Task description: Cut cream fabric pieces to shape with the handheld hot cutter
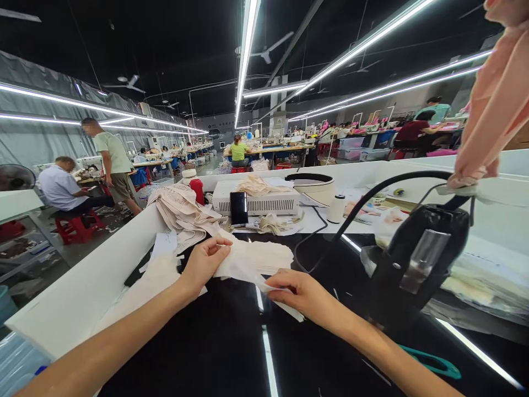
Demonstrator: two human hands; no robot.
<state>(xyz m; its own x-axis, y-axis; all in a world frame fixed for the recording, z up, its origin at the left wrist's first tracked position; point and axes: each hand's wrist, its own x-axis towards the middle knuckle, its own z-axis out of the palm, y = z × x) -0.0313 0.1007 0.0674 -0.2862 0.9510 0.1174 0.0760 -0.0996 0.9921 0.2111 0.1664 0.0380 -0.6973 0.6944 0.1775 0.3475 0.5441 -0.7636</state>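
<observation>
Between my two hands a thin, pale cream piece of fabric [237,268] is stretched above the glossy black tabletop [231,336]. My left hand [205,263] pinches its upper left part between thumb and fingers. At its lower right edge, my right hand [295,289] grips it the same way, and a narrow strip hangs below those fingers. Just behind lies a stack of cream fabric pieces [270,255], partly covered by the held piece. More pale fabric [142,292] lies beside my left forearm.
A black machine [425,259] with a curved cable stands at right, pink cloth [491,105] hanging above it. Behind are a white box [256,198], a phone [238,208], a thread cone [336,209] and heaped printed fabric [182,212]. Teal snips [433,361] lie near my right forearm.
</observation>
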